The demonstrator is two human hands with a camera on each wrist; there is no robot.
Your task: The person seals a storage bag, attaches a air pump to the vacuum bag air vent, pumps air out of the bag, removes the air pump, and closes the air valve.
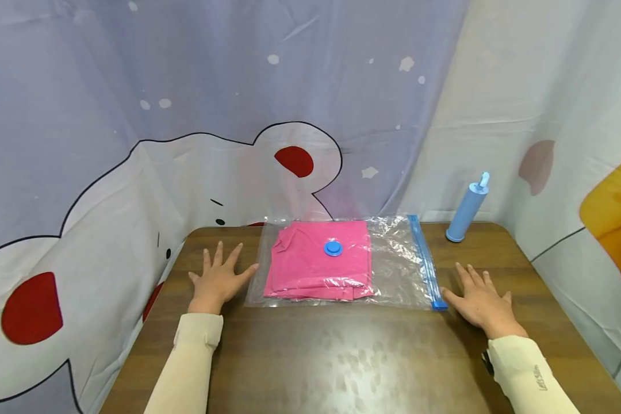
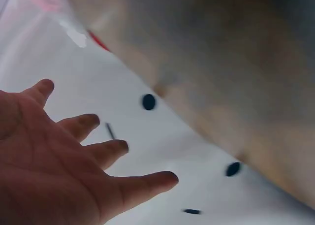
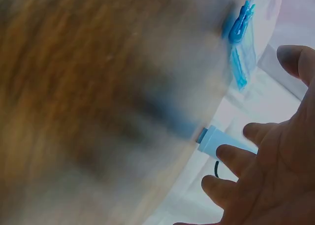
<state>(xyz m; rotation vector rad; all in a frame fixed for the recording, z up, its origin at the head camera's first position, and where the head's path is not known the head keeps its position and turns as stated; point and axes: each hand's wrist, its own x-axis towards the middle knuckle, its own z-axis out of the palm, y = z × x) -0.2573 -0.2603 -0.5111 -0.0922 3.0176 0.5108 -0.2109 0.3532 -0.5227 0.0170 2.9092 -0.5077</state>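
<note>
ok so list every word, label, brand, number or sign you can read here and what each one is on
"Let's Slim": small print on the right sleeve, as best it reads.
No readable text shows on the clear bag, pink cloth or blue cylinder.

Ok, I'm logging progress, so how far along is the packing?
Done: the folded pink cloth lies inside the clear bag. In hand: nothing; the left hand and right hand are spread on either side. Probably left: pumping out air, since the blue pump stands apart from the valve. Whether the zip is sealed, I can't tell.
</note>
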